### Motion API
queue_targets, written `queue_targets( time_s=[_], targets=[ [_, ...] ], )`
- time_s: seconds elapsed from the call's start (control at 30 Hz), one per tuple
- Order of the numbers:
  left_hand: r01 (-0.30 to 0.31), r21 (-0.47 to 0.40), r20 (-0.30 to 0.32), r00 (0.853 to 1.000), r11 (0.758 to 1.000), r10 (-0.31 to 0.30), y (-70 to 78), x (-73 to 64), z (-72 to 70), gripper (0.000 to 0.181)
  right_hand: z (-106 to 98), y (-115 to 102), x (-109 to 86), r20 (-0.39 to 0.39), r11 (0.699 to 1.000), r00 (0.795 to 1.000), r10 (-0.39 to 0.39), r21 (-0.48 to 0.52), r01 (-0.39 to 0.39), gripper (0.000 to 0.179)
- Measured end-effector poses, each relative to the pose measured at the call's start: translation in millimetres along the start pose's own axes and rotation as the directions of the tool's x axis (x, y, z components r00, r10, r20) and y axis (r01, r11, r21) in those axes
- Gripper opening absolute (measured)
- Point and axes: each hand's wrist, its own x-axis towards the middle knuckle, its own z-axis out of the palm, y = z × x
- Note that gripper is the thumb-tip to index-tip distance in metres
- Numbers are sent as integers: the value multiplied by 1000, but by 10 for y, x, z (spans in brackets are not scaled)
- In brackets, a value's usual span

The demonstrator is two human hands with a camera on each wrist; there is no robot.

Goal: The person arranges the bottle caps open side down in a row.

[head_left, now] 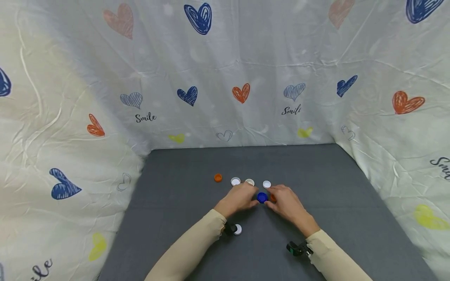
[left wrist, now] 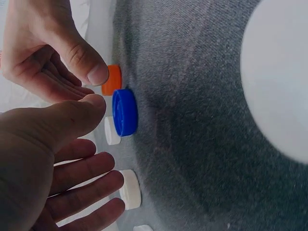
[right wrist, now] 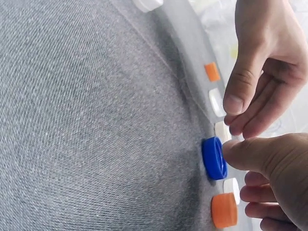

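Note:
A blue bottle cap [head_left: 262,197] lies on the grey cloth between my two hands, its open side up. My left hand [head_left: 240,198] is just left of it, fingers loosely extended and thumb apart from them, holding nothing. On the other side my right hand [head_left: 286,203] hovers with thumb and fingers spread around an orange cap [head_left: 273,198], which it partly hides in the head view. In the right wrist view the right thumb [right wrist: 248,155] overlaps the blue cap; whether it touches I cannot tell. A cream cap [head_left: 249,182] sits beyond the left fingers, a white cap [head_left: 266,184] beyond the right.
Farther left in the row are another white cap [head_left: 235,181] and a second orange cap [head_left: 218,177]. One more white cap [head_left: 238,230] lies near my left wrist. The grey table [head_left: 183,168] ends at a heart-print curtain [head_left: 211,117] behind and at both sides.

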Motion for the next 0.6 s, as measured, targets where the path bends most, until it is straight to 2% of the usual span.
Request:
queue_targets(
  time_s=[0.17,0.33,0.6],
  targets=[
    [34,33,13,999,999,-34,45,34,56,22,54,29,4,10,1000,1000,-8,-8,8,34],
    [66,57,14,998,996,-66,95,39,75,22,92,22,7,-5,1000,1000,-18,-22,18,31],
    [68,142,-5,998,988,-68,148,80,146,23,181,29,9,-27,999,999,-19,-45,17,30]
  ],
)
